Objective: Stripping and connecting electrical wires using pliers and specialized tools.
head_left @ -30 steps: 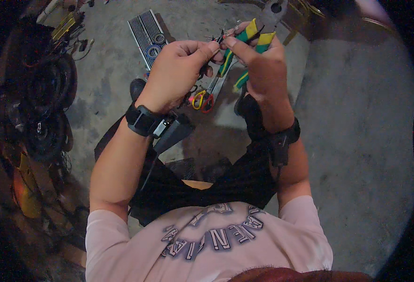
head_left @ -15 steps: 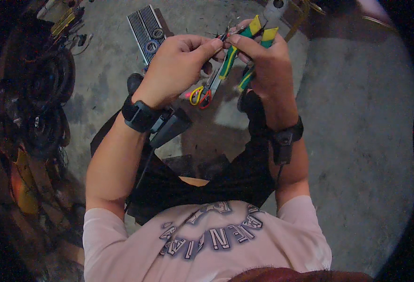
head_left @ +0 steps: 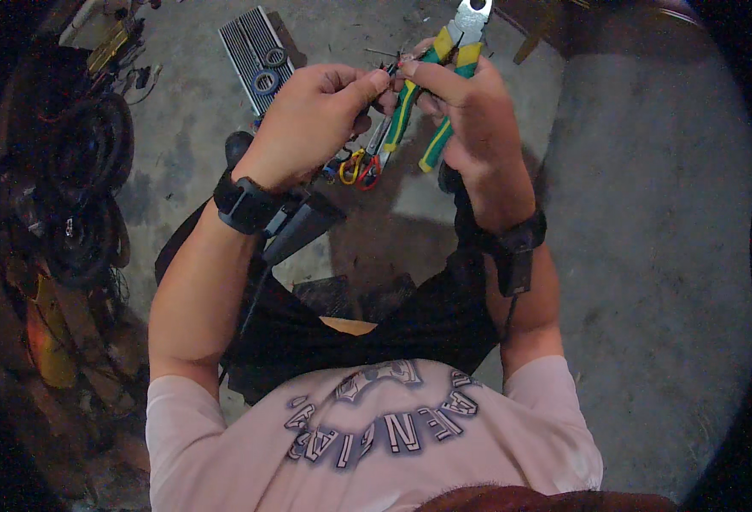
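Note:
My left hand [head_left: 308,128] is closed in a pinch on a small dark piece [head_left: 383,66], perhaps wire, its shape hard to make out. Beside it, my right hand [head_left: 478,128] grips pliers [head_left: 406,107] with green and yellow handles, metal head pointing upward, while its thumb meets the small piece and a tiny red bit by the left fingertips. Below the fingers are scissors [head_left: 369,171] with yellow and red loops, partly hidden behind the hands; whether they are held or lying lower, I cannot tell.
On the concrete floor [head_left: 632,256], a ribbed metal unit [head_left: 235,43] with round rings lies beyond my left hand. Dark coiled hoses or round parts [head_left: 77,196], cables and cardboard-like scraps fill the left side. A brownish piece of furniture [head_left: 581,17] stands at the upper right.
Both hands have shifted slightly up and leftward, still pinched together. The pliers have moved with the right hand, their head now showing more fully at the top.

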Motion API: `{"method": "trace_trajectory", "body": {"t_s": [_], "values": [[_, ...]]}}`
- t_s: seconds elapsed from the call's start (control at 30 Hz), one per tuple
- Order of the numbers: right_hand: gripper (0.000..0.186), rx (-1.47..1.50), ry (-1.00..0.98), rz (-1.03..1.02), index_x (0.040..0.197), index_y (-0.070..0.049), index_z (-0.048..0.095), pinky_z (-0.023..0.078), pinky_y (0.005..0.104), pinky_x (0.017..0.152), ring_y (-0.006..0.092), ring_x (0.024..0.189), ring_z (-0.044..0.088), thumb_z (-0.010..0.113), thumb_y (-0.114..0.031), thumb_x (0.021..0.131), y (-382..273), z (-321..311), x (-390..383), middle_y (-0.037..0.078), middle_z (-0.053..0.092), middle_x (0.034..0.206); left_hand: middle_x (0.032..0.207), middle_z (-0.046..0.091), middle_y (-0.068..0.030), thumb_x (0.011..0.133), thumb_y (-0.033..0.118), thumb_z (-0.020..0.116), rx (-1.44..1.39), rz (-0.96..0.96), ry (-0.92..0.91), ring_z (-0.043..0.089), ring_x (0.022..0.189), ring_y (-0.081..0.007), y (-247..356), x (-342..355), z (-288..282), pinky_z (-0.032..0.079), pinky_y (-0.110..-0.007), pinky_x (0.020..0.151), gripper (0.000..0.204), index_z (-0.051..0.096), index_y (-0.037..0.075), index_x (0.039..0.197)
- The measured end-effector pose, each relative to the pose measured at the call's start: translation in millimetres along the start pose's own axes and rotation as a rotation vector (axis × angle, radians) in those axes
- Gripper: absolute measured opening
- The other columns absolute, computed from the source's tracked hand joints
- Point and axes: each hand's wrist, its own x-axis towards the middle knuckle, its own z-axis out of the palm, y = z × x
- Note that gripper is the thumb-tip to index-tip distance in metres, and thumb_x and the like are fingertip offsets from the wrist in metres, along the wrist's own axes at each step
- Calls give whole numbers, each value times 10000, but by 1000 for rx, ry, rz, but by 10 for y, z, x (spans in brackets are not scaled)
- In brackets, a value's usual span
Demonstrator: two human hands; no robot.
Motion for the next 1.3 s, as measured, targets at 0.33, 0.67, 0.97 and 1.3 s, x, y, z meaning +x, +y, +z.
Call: {"method": "trace_trajectory", "body": {"t_s": [0.33,0.67,0.97,1.3], "values": [[247,80,-23,-36,972,-6,583,570,355,748,217,777,681,733,-41,778,33,-106,13,102,661,874,702,596,22,989,288,554,13,85,63,496,630,-59,2,57,138,404,-229,572,326,709,19,890],[227,-32,82,-193,988,-15,599,532,311,752,178,811,673,731,-80,816,37,-300,-4,78,689,875,832,645,-2,1002,279,555,-252,91,9,459,662,-61,68,104,143,388,-218,612,312,689,5,936],[318,-246,-101,-18,1072,-25,607,517,305,813,156,859,648,762,-43,795,599,-443,-40,50,691,982,966,671,-105,1017,249,538,-582,214,-195,502,736,-93,-92,177,189,423,-232,675,317,666,-40,999],[255,-258,-74,-91,1055,-1,614,534,305,825,158,889,674,731,-37,831,581,-399,-42,66,707,986,1058,687,-126,1025,217,511,-560,246,-188,611,833,-141,-112,101,170,484,-264,769,295,638,-43,1082]]}}
